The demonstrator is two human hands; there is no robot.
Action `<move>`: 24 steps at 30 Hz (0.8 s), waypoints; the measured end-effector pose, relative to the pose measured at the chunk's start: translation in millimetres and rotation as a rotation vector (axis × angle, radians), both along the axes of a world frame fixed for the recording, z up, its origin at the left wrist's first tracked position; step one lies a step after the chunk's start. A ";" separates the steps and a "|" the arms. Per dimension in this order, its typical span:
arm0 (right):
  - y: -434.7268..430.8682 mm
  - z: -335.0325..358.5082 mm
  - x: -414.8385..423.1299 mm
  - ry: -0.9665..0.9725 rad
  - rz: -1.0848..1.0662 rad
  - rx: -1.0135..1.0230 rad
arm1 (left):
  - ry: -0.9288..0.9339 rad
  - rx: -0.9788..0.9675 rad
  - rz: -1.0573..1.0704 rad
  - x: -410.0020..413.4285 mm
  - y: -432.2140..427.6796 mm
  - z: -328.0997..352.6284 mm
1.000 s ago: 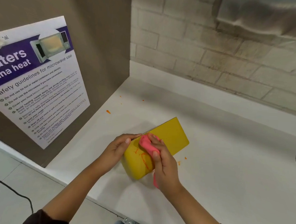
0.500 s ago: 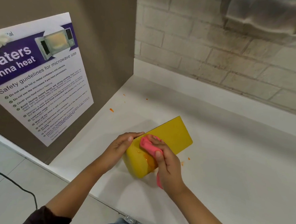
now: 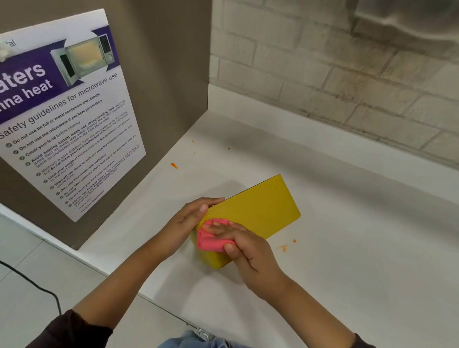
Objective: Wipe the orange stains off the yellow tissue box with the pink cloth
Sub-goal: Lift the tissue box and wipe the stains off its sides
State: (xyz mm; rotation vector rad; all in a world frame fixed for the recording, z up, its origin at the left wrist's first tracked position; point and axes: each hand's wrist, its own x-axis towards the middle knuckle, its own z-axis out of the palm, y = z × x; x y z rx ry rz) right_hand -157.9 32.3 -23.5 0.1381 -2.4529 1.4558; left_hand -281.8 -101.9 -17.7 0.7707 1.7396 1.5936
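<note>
A mustard-yellow tissue box (image 3: 258, 207) sits toward the front edge of the white counter (image 3: 364, 260), its visible faces plain, with a bright pink cloth (image 3: 210, 241) against its near end. Small orange flecks (image 3: 174, 166) dot the counter toward its left edge and just right of the box. A taupe panel (image 3: 162, 64) along the left edge carries a white poster (image 3: 73, 144) with a purple band, white headline and black print. Cream bricks (image 3: 321, 80) behind the back edge are smudged grey-brown. The sleeves (image 3: 76, 330) are dark and the jeans (image 3: 214, 346) pale blue.
</note>
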 end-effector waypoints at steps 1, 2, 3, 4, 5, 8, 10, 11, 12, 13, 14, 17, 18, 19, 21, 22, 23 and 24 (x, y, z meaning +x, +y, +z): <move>0.9 0.3 1.5 -0.009 0.010 -0.021 | 0.002 0.002 -0.003 0.1 0.4 1.2; 1.7 0.9 3.0 -0.019 0.019 -0.036 | 0.004 0.000 -0.002 -0.1 0.9 2.0; 2.2 1.1 5.0 -0.028 0.028 -0.049 | 0.003 -0.004 0.000 -0.1 0.9 2.6; 2.6 1.1 7.3 -0.036 0.037 -0.060 | 0.003 -0.010 0.005 -0.4 1.1 2.9; 3.2 0.7 9.8 -0.043 0.046 -0.068 | 0.004 -0.015 0.011 -0.9 1.1 2.9; 4.8 0.4 18.2 -0.077 0.075 -0.083 | 0.015 -0.027 0.017 -2.5 0.9 3.2; 5.9 0.0 24.7 -0.102 0.100 -0.084 | 0.022 -0.043 0.002 -2.7 0.3 2.5; 6.3 -0.2 28.3 -0.115 0.112 -0.080 | 0.025 -0.051 -0.004 -2.8 -0.3 2.2; 6.7 -0.2 32.0 -0.131 0.121 -0.075 | 0.025 -0.056 -0.006 -2.9 -1.1 1.4; 7.2 -0.2 35.6 -0.147 0.128 -0.073 | 0.021 -0.057 -0.008 -3.1 -1.8 0.6; 7.6 -0.1 38.8 -0.159 0.132 -0.073 | 0.018 -0.058 -0.007 -3.5 -2.4 -0.2; 10.8 -0.1 47.9 -0.197 0.129 -0.094 | 0.027 -0.066 -0.008 -2.7 -1.8 1.6; 13.0 -0.6 51.0 -0.215 0.128 -0.100 | 0.036 -0.074 -0.009 -2.2 -1.5 2.3; 15.6 -1.9 54.6 -0.245 0.130 -0.099 | 0.039 -0.079 -0.009 -1.6 -1.4 3.1; 22.6 -7.2 63.3 -0.352 0.113 -0.109 | 0.049 -0.080 -0.010 -0.9 -2.4 2.9; 26.5 -9.3 68.1 -0.410 0.083 -0.158 | 0.056 -0.074 -0.008 -0.5 -2.7 3.0; 29.7 -10.7 72.4 -0.450 0.024 -0.263 | 0.058 -0.074 -0.007 -0.5 -2.6 3.1; 33.0 -11.9 75.7 -0.456 -0.073 -0.389 | 0.058 -0.076 -0.004 -0.4 -3.1 3.0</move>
